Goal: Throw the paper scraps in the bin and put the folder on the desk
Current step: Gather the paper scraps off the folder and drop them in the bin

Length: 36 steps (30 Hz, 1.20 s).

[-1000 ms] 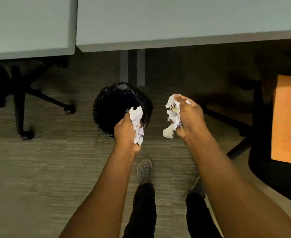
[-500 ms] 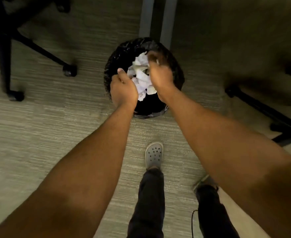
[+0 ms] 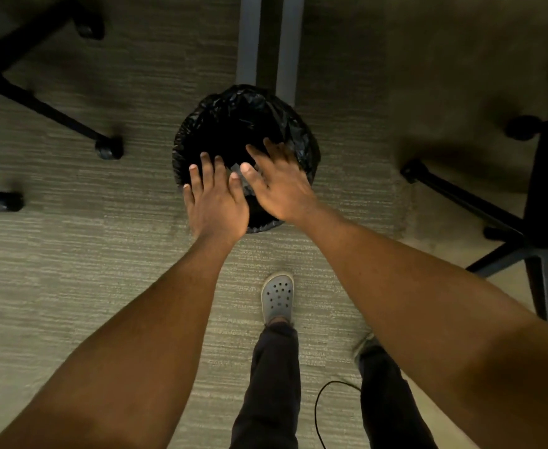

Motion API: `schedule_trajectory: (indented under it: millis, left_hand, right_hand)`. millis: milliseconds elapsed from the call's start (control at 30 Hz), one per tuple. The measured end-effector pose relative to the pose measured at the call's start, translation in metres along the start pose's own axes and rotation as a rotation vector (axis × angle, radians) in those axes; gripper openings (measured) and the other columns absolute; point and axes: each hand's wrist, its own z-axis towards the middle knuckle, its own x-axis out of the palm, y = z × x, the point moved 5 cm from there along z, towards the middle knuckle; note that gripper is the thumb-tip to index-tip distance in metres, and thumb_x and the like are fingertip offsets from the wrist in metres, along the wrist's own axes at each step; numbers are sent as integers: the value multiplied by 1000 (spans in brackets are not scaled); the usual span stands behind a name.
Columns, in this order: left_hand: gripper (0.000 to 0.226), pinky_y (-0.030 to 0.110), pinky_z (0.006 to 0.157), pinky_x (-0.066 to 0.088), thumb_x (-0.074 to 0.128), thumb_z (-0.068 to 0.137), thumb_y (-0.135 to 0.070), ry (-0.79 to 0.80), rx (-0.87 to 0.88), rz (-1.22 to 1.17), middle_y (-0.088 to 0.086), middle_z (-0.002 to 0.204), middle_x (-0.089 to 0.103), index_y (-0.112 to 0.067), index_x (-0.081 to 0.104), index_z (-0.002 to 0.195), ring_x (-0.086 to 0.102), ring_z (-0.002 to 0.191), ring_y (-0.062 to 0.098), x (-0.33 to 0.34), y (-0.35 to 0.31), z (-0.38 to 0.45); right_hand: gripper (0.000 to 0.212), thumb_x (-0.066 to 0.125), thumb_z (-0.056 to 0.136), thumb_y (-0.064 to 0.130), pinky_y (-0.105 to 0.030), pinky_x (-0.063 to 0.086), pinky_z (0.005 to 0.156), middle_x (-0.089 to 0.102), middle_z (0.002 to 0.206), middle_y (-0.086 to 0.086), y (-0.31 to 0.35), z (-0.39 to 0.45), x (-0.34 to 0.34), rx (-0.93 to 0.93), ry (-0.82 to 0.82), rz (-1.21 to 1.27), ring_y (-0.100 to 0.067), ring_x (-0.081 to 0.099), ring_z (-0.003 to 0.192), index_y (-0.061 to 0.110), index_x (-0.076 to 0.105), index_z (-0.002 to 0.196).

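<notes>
A round bin (image 3: 230,121) lined with a black bag stands on the carpet below me. My left hand (image 3: 216,202) hovers over its near rim, palm down, fingers spread, holding nothing. My right hand (image 3: 279,183) is beside it over the bin's near right side, also flat and empty. A pale bit of paper scrap (image 3: 237,171) shows between the two hands, inside the bin. The rest of the bin's inside is dark. No folder and no desk top are in view.
Two grey desk legs (image 3: 268,43) rise just behind the bin. Black wheeled chair bases stand at the left (image 3: 49,108) and at the right (image 3: 522,228). My feet, one in a grey clog (image 3: 277,298), stand on the carpet near the bin, with a thin black cable (image 3: 323,406) beside them.
A second ago each hand gripped crumpled paper above the bin. Both hands then came together over the bin, and now they are spread flat and empty with the paper dropped inside.
</notes>
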Motion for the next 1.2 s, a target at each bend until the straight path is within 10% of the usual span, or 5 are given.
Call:
schedule_trajectory:
  millis: [500, 1200]
  left_hand:
    - [58, 50, 119, 10, 18, 103, -43, -34, 158, 50, 8, 164, 14, -13, 27, 153, 6, 150, 29, -28, -100, -37]
    - [78, 43, 121, 1, 4, 95, -66, 61, 816, 77, 4, 165, 9, -19, 24, 153, 1, 151, 20, -95, -383, -197]
  right_hand:
    - [62, 26, 96, 61, -49, 38, 102, 56, 132, -16, -34, -56, -103, 60, -219, 95, -37, 46, 122, 21, 44, 139]
    - [59, 34, 98, 56, -39, 30, 109, 54, 139, -9, -129, -295, -349, 314, -788, 171, -24, 42, 132, 14, 50, 136]
